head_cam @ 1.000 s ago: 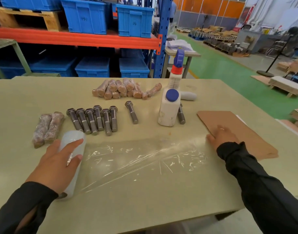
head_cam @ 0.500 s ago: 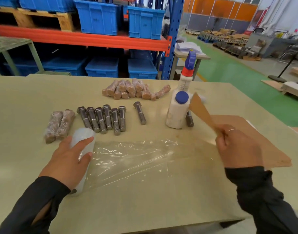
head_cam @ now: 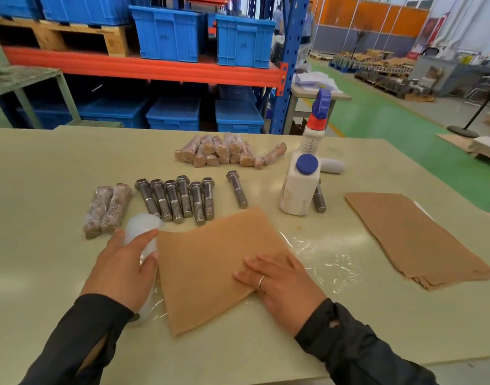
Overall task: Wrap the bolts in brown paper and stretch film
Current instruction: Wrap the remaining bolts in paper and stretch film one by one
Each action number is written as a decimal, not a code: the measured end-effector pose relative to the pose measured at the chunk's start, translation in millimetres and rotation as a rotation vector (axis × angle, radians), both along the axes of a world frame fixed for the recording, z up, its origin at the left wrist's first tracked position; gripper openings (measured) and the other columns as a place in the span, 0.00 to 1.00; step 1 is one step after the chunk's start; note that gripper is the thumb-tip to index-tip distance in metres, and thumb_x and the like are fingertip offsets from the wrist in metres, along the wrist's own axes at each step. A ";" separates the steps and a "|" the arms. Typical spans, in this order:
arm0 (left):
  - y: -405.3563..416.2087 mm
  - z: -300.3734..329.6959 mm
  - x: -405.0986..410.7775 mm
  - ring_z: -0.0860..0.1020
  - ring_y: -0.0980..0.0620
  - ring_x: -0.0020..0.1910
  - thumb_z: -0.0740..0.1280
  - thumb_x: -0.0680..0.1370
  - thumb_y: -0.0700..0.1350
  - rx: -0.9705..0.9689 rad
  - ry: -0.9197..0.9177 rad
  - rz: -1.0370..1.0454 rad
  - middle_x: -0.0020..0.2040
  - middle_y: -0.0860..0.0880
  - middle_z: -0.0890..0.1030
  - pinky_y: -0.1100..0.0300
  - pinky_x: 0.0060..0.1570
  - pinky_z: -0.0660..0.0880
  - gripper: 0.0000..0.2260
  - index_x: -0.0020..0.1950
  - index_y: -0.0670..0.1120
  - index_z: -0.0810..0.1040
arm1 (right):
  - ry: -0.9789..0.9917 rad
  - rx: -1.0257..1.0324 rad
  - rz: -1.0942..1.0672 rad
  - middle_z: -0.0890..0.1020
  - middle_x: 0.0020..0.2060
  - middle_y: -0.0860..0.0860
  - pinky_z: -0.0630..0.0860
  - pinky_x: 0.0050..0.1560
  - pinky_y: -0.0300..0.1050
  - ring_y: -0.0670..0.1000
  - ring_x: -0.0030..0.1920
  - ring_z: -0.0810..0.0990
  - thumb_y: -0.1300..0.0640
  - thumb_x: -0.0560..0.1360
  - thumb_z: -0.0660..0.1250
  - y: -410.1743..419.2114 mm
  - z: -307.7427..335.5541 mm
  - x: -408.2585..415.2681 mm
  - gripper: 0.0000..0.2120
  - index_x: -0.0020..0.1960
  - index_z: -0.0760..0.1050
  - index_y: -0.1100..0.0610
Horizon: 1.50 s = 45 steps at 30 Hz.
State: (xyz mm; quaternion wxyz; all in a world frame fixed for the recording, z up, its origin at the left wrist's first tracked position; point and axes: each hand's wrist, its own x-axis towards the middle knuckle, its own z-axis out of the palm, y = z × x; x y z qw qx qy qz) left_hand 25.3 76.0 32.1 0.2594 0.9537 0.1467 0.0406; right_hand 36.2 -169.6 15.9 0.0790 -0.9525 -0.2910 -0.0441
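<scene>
Risk item: brown paper sheet (head_cam: 210, 268) under flat-spread right hand (head_cam: 280, 282); left hand (head_cam: 121, 270) curled round adjoining film roll (head_cam: 142, 232); film beneath may crease or drag.

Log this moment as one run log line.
stage: paper laid | right hand flat on brown paper sheet over stretch film | left hand holds film roll | bare bolts unwrapped

A brown paper sheet (head_cam: 210, 268) lies over clear stretch film (head_cam: 327, 259) on a pale green table (head_cam: 43, 168), beside grey steel bolts (head_cam: 179, 200) and blue-capped white bottles (head_cam: 300, 187).
</scene>
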 end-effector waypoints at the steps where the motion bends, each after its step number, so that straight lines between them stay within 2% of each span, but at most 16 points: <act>1: -0.5 0.2 0.3 0.58 0.41 0.72 0.59 0.79 0.46 0.003 -0.001 0.005 0.74 0.40 0.58 0.50 0.69 0.59 0.20 0.72 0.54 0.65 | -0.020 0.027 -0.001 0.80 0.57 0.46 0.67 0.59 0.65 0.52 0.60 0.78 0.56 0.69 0.71 0.6 -1.1 -2.1 0.17 0.56 0.79 0.43; 3: -2.1 0.4 1.4 0.59 0.41 0.72 0.59 0.79 0.46 0.020 0.008 0.015 0.74 0.40 0.58 0.50 0.68 0.59 0.20 0.72 0.53 0.65 | -0.075 0.012 -0.012 0.83 0.49 0.42 0.77 0.49 0.53 0.46 0.50 0.83 0.52 0.59 0.78 -0.2 -3.2 -6.7 0.20 0.49 0.81 0.41; 6: -5.6 0.9 2.9 0.60 0.39 0.71 0.59 0.80 0.46 0.042 0.022 0.040 0.75 0.40 0.57 0.50 0.68 0.58 0.20 0.72 0.53 0.65 | -0.098 0.004 -0.090 0.84 0.43 0.39 0.79 0.41 0.42 0.43 0.43 0.83 0.49 0.51 0.80 4.2 -8.0 -16.3 0.22 0.45 0.82 0.40; 10: -14.4 3.9 2.1 0.55 0.39 0.73 0.58 0.80 0.48 0.085 0.062 0.038 0.75 0.39 0.52 0.50 0.69 0.57 0.21 0.73 0.53 0.62 | -0.147 -0.012 -0.143 0.83 0.43 0.41 0.77 0.40 0.40 0.45 0.42 0.82 0.48 0.52 0.78 12.2 -14.8 -26.1 0.21 0.46 0.82 0.43; 16: -24.1 11.3 0.2 0.49 0.42 0.75 0.52 0.80 0.56 0.355 0.167 0.018 0.75 0.40 0.48 0.50 0.69 0.57 0.23 0.75 0.56 0.52 | -0.157 0.002 -0.186 0.82 0.37 0.43 0.74 0.35 0.38 0.48 0.34 0.80 0.46 0.55 0.77 14.9 -14.2 -29.7 0.18 0.45 0.83 0.46; 18: -26.4 13.3 -0.3 0.46 0.42 0.75 0.52 0.80 0.57 0.522 0.195 0.012 0.75 0.39 0.45 0.49 0.71 0.53 0.26 0.76 0.55 0.49 | -0.090 0.025 -0.182 0.82 0.42 0.42 0.75 0.39 0.38 0.47 0.39 0.81 0.39 0.63 0.67 13.4 -5.9 -34.5 0.17 0.48 0.82 0.44; 20: -32.2 19.3 -1.3 0.46 0.40 0.75 0.55 0.80 0.55 0.678 0.194 -0.029 0.75 0.38 0.44 0.46 0.72 0.50 0.28 0.76 0.51 0.48 | -0.017 0.051 -0.256 0.78 0.57 0.42 0.74 0.52 0.40 0.46 0.56 0.78 0.36 0.71 0.56 2.9 7.7 -29.9 0.21 0.58 0.77 0.41; 21: -36.9 23.0 -0.6 0.51 0.37 0.74 0.60 0.79 0.50 0.708 0.148 -0.090 0.75 0.35 0.48 0.44 0.71 0.53 0.29 0.76 0.46 0.52 | 0.001 0.078 -0.344 0.72 0.65 0.43 0.69 0.61 0.42 0.46 0.64 0.70 0.37 0.74 0.55 -9.4 11.0 -21.6 0.22 0.65 0.70 0.41; 23: -49.3 21.7 5.9 0.68 0.32 0.66 0.71 0.71 0.37 0.617 -0.063 -0.275 0.68 0.28 0.64 0.40 0.62 0.67 0.27 0.68 0.36 0.67 | 0.056 0.133 -0.615 0.62 0.71 0.47 0.63 0.66 0.46 0.50 0.70 0.61 0.40 0.76 0.55 -39.6 17.3 -7.8 0.26 0.73 0.57 0.43; 24: -59.0 21.5 7.0 0.69 0.34 0.66 0.70 0.72 0.36 0.528 -0.087 -0.389 0.69 0.30 0.64 0.41 0.63 0.68 0.26 0.68 0.35 0.68 | 0.060 0.133 -0.779 0.61 0.71 0.51 0.64 0.65 0.48 0.53 0.69 0.61 0.40 0.77 0.55 -53.8 18.2 -3.1 0.28 0.74 0.54 0.46; 26: -78.4 12.1 6.9 0.58 0.46 0.74 0.56 0.81 0.47 0.408 0.032 -0.473 0.76 0.43 0.54 0.52 0.71 0.56 0.23 0.75 0.46 0.55 | 0.123 0.140 -0.980 0.63 0.67 0.57 0.66 0.63 0.48 0.57 0.65 0.65 0.43 0.77 0.57 -71.1 17.6 3.7 0.30 0.75 0.52 0.51; 29: -90.8 -11.6 13.5 0.48 0.50 0.76 0.47 0.81 0.56 0.345 0.177 -0.447 0.77 0.50 0.47 0.48 0.72 0.49 0.24 0.76 0.54 0.46 | 0.220 0.373 -0.899 0.64 0.57 0.54 0.68 0.52 0.40 0.53 0.48 0.73 0.59 0.78 0.59 -74.7 10.0 8.2 0.25 0.74 0.57 0.50; 31: -88.6 -21.8 15.3 0.44 0.50 0.76 0.45 0.81 0.58 0.366 0.224 -0.453 0.77 0.51 0.44 0.45 0.72 0.46 0.25 0.76 0.54 0.43 | 0.218 0.460 -0.819 0.64 0.52 0.51 0.66 0.48 0.36 0.48 0.41 0.72 0.66 0.77 0.58 -81.5 9.7 9.2 0.26 0.71 0.62 0.47; 38: -78.4 -31.9 11.9 0.35 0.50 0.74 0.44 0.79 0.61 0.426 0.244 -0.566 0.76 0.51 0.34 0.46 0.70 0.35 0.27 0.75 0.57 0.36 | 0.367 0.471 -0.799 0.72 0.44 0.48 0.65 0.49 0.39 0.45 0.43 0.71 0.64 0.74 0.65 -117.6 17.7 9.2 0.22 0.61 0.71 0.42; 43: -78.8 -35.2 11.4 0.32 0.50 0.73 0.45 0.79 0.62 0.416 0.241 -0.573 0.75 0.51 0.32 0.46 0.69 0.32 0.28 0.74 0.56 0.35 | 0.514 0.497 -0.808 0.73 0.44 0.46 0.64 0.51 0.40 0.46 0.44 0.71 0.60 0.74 0.68 -129.0 19.1 15.4 0.14 0.56 0.74 0.47; 45: -77.5 -37.7 10.6 0.32 0.50 0.73 0.44 0.79 0.62 0.424 0.229 -0.586 0.75 0.51 0.32 0.46 0.69 0.31 0.29 0.74 0.57 0.34 | 0.492 0.501 -0.886 0.76 0.45 0.50 0.65 0.51 0.43 0.50 0.46 0.72 0.57 0.74 0.68 -137.8 25.2 20.0 0.11 0.56 0.75 0.50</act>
